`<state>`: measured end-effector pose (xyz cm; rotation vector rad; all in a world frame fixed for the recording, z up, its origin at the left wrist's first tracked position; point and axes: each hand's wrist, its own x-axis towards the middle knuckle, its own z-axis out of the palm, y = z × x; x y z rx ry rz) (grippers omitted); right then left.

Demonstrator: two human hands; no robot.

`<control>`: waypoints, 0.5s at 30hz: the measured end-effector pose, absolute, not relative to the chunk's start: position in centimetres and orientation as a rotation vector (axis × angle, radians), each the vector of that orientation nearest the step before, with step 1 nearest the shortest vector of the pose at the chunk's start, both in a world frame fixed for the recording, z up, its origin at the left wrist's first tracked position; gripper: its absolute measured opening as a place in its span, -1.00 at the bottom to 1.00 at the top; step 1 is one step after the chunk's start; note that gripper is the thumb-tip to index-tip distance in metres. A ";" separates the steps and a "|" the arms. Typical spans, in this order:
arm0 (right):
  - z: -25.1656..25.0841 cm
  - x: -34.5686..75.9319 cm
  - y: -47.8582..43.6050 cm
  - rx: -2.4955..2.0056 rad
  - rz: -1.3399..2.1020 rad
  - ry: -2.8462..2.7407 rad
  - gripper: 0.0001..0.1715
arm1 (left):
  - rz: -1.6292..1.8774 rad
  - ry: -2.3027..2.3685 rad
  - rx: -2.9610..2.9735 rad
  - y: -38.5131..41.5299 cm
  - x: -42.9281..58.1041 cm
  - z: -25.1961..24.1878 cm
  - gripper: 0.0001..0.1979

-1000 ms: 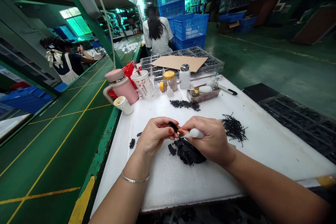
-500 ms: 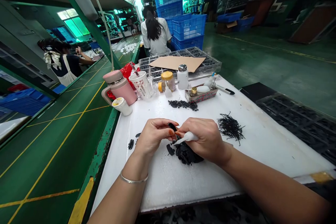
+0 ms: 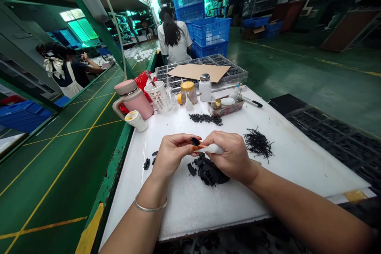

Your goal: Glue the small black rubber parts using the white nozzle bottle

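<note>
Between the thumb and fingers of my left hand (image 3: 172, 152) is pinched a small black part (image 3: 195, 141). My right hand (image 3: 233, 154) grips a white squeeze bottle with a thin nozzle (image 3: 214, 149), its tip pointing left at my left fingertips. Whether the tip touches the black part I cannot tell. Below both hands lies a pile of black curved parts (image 3: 210, 172) on the white tabletop (image 3: 190, 210). A few more black pieces (image 3: 147, 164) lie left of my left hand. To the right is a heap of thin black pins (image 3: 258, 143).
Tiny black bits (image 3: 205, 119) are scattered behind my hands. Farther back stand a pink flask (image 3: 138, 101), a plastic cup (image 3: 157, 95), a white pump bottle (image 3: 205, 88) and a small box (image 3: 228, 107). A green conveyor belt (image 3: 68, 158) runs along the left. Two people sit beyond.
The nozzle of the squeeze bottle has risen and turned more level, close to my left fingertips. The black part has tilted slightly in my left hand. The view has shifted a little.
</note>
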<state>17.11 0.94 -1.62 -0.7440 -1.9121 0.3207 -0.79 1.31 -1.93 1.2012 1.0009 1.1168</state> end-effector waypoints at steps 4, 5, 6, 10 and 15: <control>-1.9 17.1 0.9 -0.719 0.318 -1.911 -0.85 | 1.156 1.004 1.282 1.0 -0.4 -1.4 -0.84; -1.9 17.1 1.0 -0.732 0.337 -1.896 -0.86 | 1.168 1.004 1.294 0.9 -0.3 -1.3 -0.84; -1.9 17.1 1.0 -0.762 0.368 -1.876 -0.88 | 1.180 1.007 1.303 0.8 -0.2 -1.2 -0.84; -1.6 17.2 1.5 -0.969 0.619 -1.769 -0.88 | 1.241 1.015 1.317 0.6 0.2 -1.1 -0.78; -1.2 17.3 1.8 -1.011 0.910 -1.654 -0.80 | 1.276 1.025 1.236 0.7 0.3 -1.2 -0.79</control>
